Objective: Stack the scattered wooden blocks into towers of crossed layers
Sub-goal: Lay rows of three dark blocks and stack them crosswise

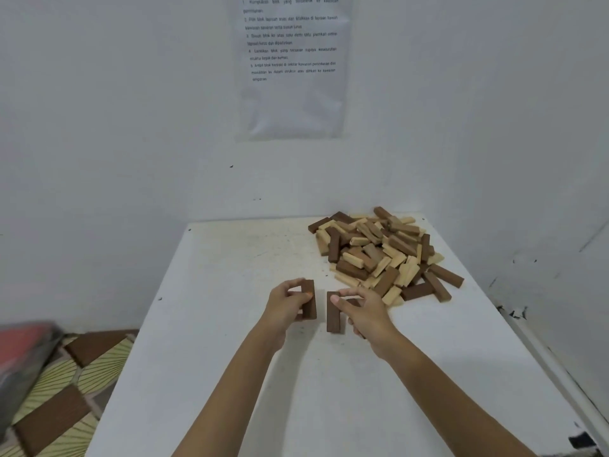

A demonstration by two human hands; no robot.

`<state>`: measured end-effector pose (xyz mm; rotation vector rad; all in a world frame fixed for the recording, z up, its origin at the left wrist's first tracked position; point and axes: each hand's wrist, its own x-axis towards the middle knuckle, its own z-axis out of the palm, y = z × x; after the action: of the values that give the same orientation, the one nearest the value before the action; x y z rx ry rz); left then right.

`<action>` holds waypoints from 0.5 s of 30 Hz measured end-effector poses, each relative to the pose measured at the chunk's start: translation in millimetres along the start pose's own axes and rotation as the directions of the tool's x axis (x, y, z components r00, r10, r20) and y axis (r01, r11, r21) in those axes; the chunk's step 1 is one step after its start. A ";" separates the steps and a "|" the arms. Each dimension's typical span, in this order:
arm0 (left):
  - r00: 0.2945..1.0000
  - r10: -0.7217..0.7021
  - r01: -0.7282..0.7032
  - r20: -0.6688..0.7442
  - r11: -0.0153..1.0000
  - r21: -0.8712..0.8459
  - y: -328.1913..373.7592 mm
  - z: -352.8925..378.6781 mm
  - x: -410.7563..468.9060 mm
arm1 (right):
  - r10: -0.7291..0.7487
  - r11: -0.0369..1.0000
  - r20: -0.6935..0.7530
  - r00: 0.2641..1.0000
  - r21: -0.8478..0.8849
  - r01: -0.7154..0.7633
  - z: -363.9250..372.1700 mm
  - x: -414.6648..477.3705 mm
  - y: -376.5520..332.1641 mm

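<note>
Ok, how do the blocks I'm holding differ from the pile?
The pile mixes light and dark blocks; the held blocks in the left hand and right hand are all dark. The pile lies jumbled, far right; the held blocks sit roughly parallel, centre. Same bar shape.

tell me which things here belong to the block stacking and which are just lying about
Job: pile of blocks, table, left hand gripping a dark block, right hand gripping a second block.
Lying about: wall sheet, red thing at left, patterned floor.
</note>
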<state>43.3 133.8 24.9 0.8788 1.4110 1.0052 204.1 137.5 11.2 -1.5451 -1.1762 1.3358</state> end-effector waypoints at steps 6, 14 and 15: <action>0.999 -0.025 0.027 -0.022 0.991 0.134 -34.1 -11.8 -23.1 | 0.041 0.999 0.060 0.997 0.002 -0.041 13.4 -22.4 12.4; 0.995 0.086 -0.065 -0.058 0.955 0.291 -55.1 -12.9 -34.4 | -0.059 0.990 0.037 0.998 -0.126 0.063 22.7 -35.8 20.1; 0.992 0.108 -0.080 -0.071 0.944 0.321 -56.3 -12.2 -33.8 | -0.075 0.982 0.024 0.997 -0.174 0.078 22.2 -35.6 21.0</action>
<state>35.9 81.2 -15.6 1.1588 1.6482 0.9093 184.5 97.0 -2.1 -1.5964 -1.3807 1.2247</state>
